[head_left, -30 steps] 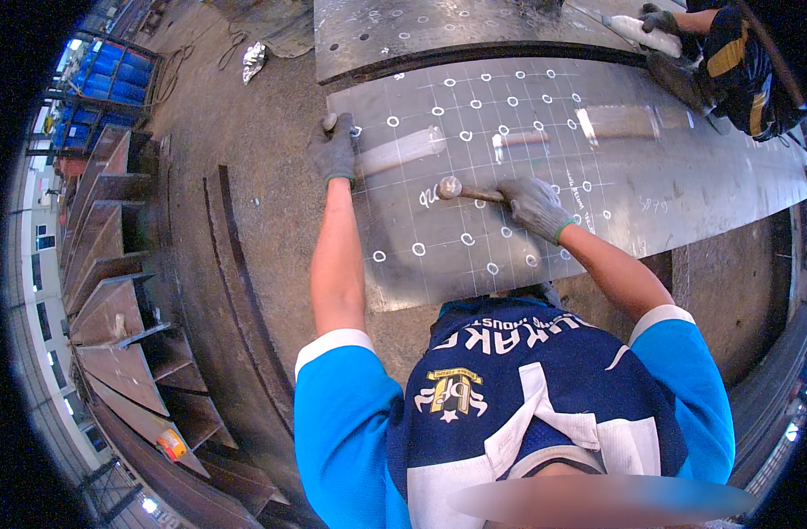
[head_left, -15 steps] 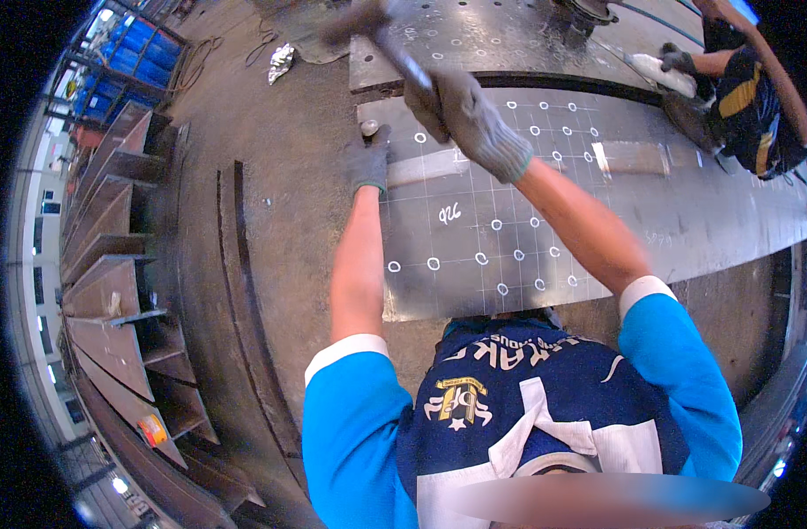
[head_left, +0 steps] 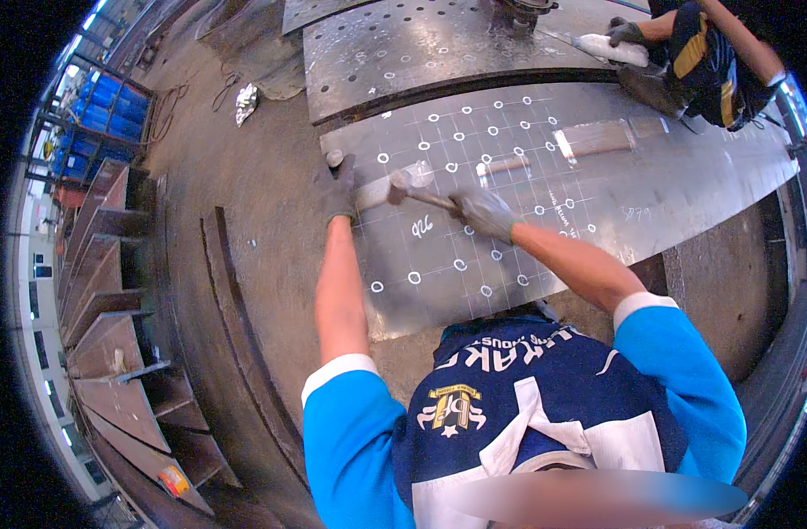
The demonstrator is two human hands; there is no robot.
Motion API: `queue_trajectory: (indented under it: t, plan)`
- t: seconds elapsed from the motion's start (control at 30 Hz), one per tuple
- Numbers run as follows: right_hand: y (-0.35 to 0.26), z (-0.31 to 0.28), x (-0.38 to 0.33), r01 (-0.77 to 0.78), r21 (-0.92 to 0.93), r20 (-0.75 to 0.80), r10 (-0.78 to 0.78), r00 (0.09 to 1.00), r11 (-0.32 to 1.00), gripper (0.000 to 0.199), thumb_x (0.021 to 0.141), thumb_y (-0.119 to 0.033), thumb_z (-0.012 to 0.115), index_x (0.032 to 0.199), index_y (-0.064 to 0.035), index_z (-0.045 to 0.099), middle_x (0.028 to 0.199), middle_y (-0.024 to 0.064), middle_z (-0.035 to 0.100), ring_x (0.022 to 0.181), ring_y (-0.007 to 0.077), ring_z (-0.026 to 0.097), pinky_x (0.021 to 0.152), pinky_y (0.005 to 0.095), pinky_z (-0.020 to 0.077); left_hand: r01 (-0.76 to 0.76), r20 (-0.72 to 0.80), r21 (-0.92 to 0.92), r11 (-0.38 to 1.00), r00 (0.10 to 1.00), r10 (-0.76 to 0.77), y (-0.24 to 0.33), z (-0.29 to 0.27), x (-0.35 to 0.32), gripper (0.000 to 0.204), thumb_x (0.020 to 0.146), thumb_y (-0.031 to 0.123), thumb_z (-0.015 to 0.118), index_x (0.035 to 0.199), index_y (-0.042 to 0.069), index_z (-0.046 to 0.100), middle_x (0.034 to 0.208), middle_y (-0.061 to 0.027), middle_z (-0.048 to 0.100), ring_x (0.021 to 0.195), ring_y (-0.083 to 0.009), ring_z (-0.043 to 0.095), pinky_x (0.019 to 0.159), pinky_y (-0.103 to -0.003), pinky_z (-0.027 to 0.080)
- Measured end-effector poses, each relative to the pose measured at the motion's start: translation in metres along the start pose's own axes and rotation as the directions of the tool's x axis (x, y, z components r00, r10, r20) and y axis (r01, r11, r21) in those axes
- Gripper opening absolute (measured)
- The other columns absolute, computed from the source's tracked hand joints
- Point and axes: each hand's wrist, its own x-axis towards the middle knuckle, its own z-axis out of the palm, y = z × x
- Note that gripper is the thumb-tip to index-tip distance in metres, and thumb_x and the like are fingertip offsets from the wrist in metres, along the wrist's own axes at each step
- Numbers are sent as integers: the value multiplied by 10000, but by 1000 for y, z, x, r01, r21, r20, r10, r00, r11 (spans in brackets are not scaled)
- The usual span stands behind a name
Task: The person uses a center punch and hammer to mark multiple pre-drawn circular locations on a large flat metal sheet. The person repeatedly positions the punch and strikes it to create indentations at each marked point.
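Observation:
A large grey steel plate [head_left: 395, 304] lies before me, marked with thin white grid lines and several chalk circles. At its left edge, my gloved left hand [head_left: 336, 192] is closed around a metal punch [head_left: 335, 158]; only the punch's rounded top shows, and its lower end is hidden. My gloved right hand [head_left: 487, 214] grips the handle of a hammer [head_left: 400, 186]. The hammer head, slightly blurred, is above the plate, to the right of my left hand and apart from the punch.
Beyond lies another steel plate [head_left: 351, 66] with drilled holes. At the far right, a co-worker's gloved hand [head_left: 626, 33] holds a white power tool [head_left: 608, 49]. Steel beams [head_left: 112, 344] stand at the left, near a rack of blue cylinders [head_left: 99, 123]. Crumpled silvery material [head_left: 246, 103] lies on the floor.
The hammer in my right hand has come down from above the far edge to low over the plate. My left hand still holds the punch at the left edge. The view has shifted somewhat.

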Motion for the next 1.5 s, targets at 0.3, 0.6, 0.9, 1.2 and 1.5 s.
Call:
queue_trajectory:
  t: [0.3,0.6,0.9,1.2,1.5]
  plan:
    - [48,-46,-182,-336,-24,-70,333,940,942,302,919,-302,703,1105,-65,699,1005,229,714,971,458,684,822,545,519,231,93,-474,850,973,-213,31,-12,-18,470,941,325,793,1238,-20,676,1041,-157,751,915,-228,706,817,-394,568]
    - [62,-42,-281,-527,51,-140,529,837,848,285,956,-307,614,1057,-56,703,1045,253,709,1022,471,672,865,561,507,26,84,-645,763,996,37,134,24,-144,334,962,297,768,1095,8,666,948,-72,733,843,-152,661,793,-317,533]
    - [96,-32,-398,-615,283,-34,648,761,736,261,984,-276,608,1007,-25,680,940,245,696,879,430,693,731,527,512,346,366,-758,553,927,-78,245,43,-315,227,1042,289,661,1055,68,613,827,-33,687,717,-115,643,619,-275,515]
    - [119,11,-457,-377,899,38,817,576,224,368,1087,-375,379,917,-112,573,664,-1,490,485,131,444,433,333,352,413,577,-540,734,816,-34,293,22,-429,332,1095,371,556,1025,66,668,865,-30,698,760,-134,640,709,-328,541]
    - [148,12,-411,-453,793,-62,794,604,406,310,1051,-354,474,1058,-87,630,838,133,613,723,314,593,601,467,443,212,548,-35,977,821,-159,159,-10,-513,291,982,299,725,1127,63,638,928,-63,676,787,-175,632,717,-353,536]
